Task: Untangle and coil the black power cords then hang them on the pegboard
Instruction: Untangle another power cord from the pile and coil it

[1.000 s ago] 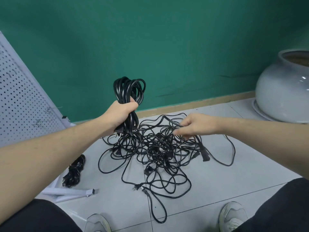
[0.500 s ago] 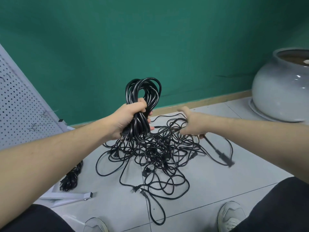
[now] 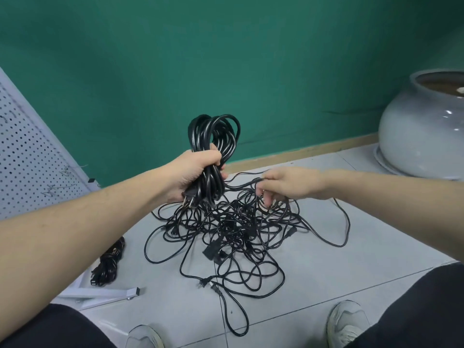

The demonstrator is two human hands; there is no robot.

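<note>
A grey tiled floor [image 3: 376,247] is lying below a green wall. The left hand [image 3: 193,172] is gripping the coiled cord [image 3: 213,139], its loops standing upright. The right hand [image 3: 288,184], nearer the tangled cords [image 3: 231,229] directly beneath it, is pinching a strand running leftward toward the coil. The pegboard [image 3: 30,159] is standing far left

Glossy black rubbery cords [image 3: 226,229], matt perforated metal pegboard [image 3: 30,156], glazed ceramic pot [image 3: 421,136]
</note>
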